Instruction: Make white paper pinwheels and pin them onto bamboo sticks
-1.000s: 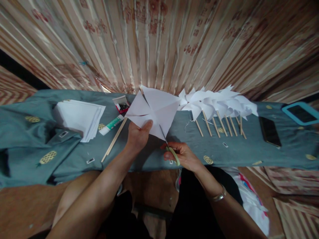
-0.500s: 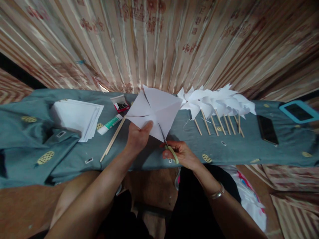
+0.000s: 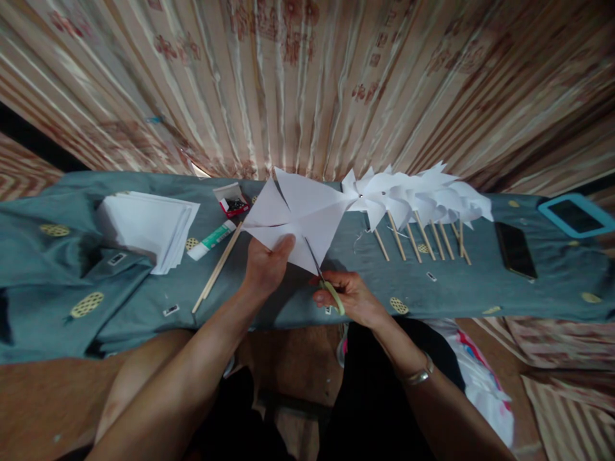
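My right hand (image 3: 353, 298) grips green-handled scissors (image 3: 332, 294), set at the near corner of a slit white paper square (image 3: 314, 208), which my left hand (image 3: 266, 264) pinches above the teal tablecloth (image 3: 471, 288). Paper pinwheels (image 3: 408, 192) lie rightward, a patterned curtain (image 3: 288, 102) behind.

White paper sheet (image 3: 314, 205), roughly square, held at frame centre, corners pointing up, down, left and right. Two slits run inward from the top and left corners, stopping short of the middle; faint crease toward the right corner. Scissors (image 3: 333, 296), pale green handle, just below and right of centre; blade at the sheet's bottom corner, tip angled up-left toward the middle.
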Tool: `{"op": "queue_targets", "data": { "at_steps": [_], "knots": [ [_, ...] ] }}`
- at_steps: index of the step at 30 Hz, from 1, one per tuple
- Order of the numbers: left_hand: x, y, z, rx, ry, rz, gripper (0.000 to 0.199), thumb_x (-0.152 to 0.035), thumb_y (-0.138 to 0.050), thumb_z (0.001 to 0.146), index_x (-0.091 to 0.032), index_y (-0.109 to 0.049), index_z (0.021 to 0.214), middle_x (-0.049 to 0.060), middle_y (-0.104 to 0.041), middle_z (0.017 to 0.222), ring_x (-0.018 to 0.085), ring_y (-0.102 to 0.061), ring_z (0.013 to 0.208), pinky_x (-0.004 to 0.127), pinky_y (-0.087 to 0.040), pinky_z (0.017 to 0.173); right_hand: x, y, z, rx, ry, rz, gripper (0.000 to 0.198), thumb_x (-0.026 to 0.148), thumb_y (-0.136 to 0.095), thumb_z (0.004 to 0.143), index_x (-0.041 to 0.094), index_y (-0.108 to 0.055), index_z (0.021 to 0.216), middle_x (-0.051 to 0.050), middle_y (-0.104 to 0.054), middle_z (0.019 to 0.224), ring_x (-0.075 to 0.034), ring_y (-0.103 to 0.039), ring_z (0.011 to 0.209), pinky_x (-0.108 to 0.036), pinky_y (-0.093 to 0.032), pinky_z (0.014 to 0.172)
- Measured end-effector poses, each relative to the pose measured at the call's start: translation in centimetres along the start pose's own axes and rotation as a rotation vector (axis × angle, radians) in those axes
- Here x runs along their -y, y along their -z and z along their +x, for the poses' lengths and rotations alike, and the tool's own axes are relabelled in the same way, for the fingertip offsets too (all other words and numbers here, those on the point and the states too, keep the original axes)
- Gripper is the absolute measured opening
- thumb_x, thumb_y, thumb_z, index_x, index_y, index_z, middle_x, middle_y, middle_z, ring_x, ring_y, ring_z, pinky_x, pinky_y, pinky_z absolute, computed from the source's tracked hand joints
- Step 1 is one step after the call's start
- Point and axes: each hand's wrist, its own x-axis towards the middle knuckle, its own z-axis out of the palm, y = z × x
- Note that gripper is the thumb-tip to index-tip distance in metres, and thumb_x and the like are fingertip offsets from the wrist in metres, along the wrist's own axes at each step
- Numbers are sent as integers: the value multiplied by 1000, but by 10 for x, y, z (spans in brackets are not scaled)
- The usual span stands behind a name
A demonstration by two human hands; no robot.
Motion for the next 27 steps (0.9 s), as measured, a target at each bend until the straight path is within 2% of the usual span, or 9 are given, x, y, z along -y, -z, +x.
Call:
{"op": "queue_targets", "data": {
  "at_steps": [9, 15, 21, 27],
  "knots": [
    [1, -4, -8, 27, 5, 45, 22, -39, -67, 71, -21, -67, 84, 7, -73, 86, 27, -68, 84, 42, -56, 82, 6, -1, -3, 13, 61, -35, 48, 54, -88, 52, 16, -61, 63, 5, -54, 56, -7, -43, 51, -19, -32, 46],
    [0, -5, -9, 4, -4, 43, 28, -36, -67, 70, -20, -67, 92, 7, -75, 90, 26, -68, 83, 39, -57, 78, 3, -1, -1, 9, 20, 3, 49, 56, -88, 49, 17, -64, 65, 3, -60, 58, -9, -50, 52, -20, -36, 47],
    [0, -5, -10, 1, 15, 40, 24, -36, -67, 70, -20, -67, 88, 7, -74, 86, 26, -68, 81, 39, -57, 77, 5, 0, -1, 20, 17, -19, 48, 54, -88, 51, 18, -60, 62, 4, -57, 57, -9, -48, 52, -21, -35, 47],
    [-4, -4, -12, 75, 17, 60, 20, -35, -64, 73, -20, -67, 85, 8, -74, 86, 26, -68, 81, 41, -56, 78, 10, -2, -3, 29, 61, -31, 46, 56, -86, 55, 17, -63, 67, 3, -59, 60, -8, -46, 54, -21, -35, 49]
  ]
}}
